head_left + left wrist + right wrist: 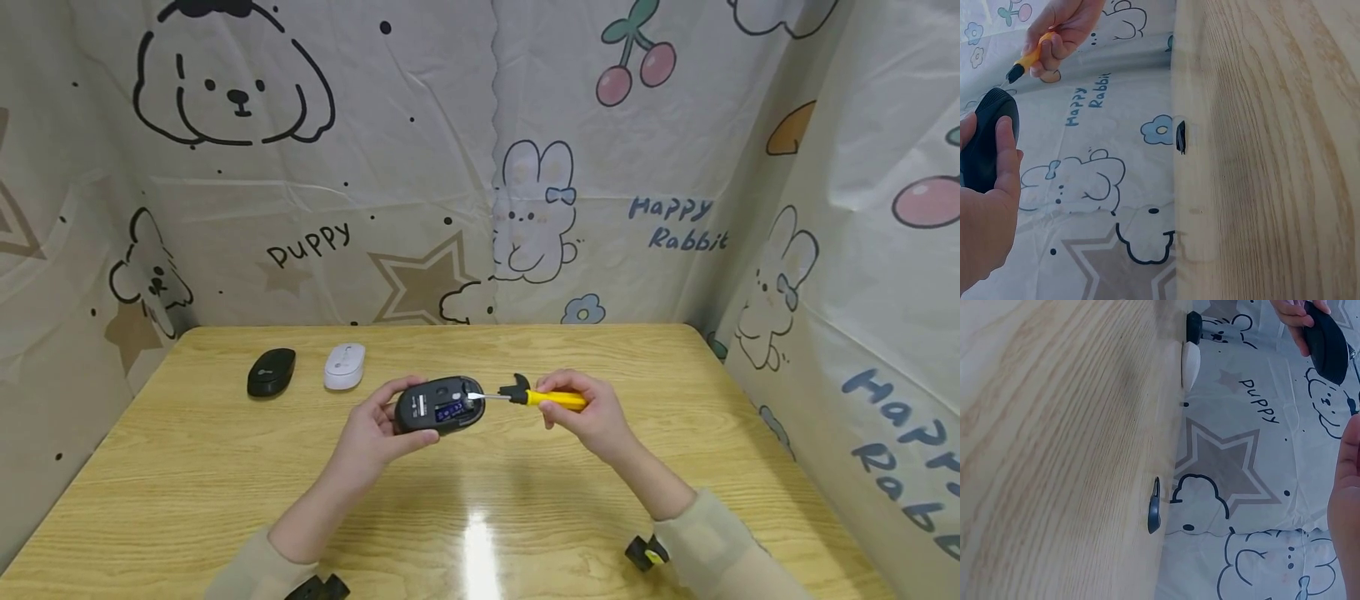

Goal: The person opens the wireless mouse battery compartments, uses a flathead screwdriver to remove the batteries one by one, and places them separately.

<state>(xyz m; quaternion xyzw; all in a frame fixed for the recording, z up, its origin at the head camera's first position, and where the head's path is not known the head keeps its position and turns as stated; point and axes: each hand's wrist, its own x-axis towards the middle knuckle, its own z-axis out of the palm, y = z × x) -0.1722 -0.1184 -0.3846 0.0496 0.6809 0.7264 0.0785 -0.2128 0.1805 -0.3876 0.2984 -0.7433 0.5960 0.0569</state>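
Nearest the head camera, two pale sleeves come up from the bottom edge, each with a small black fitting by the wrist; the right one shows a touch of yellow, though what these fittings are is hard to make out.

Farthest left on the wooden table (225, 467), a black mouse (272, 372) lies near the back edge, and a white mouse (344, 366) sits just beside it on its right, apart from it.

Next comes the left hand (367, 433), raised above the middle of the table. Its fingers and thumb are curled around a dark grey mouse (439, 404), which is turned underside up, so the open battery bay with a blue-labelled cell faces the camera. In the left wrist view the fingers (1007, 156) lie along the rounded shell of that mouse, gripping it.

To the right, the metal tip of a screwdriver (536, 397) with a yellow handle and black collar reaches into the right end of the mouse's underside; whether it actually touches a screw cannot be told at this size. The right hand (588, 412) is closed around the yellow handle, fingers wrapped over it, holding the tool roughly level.

Behind everything hangs a cartoon-printed cloth (480, 167) with puppies, rabbits and cherries.
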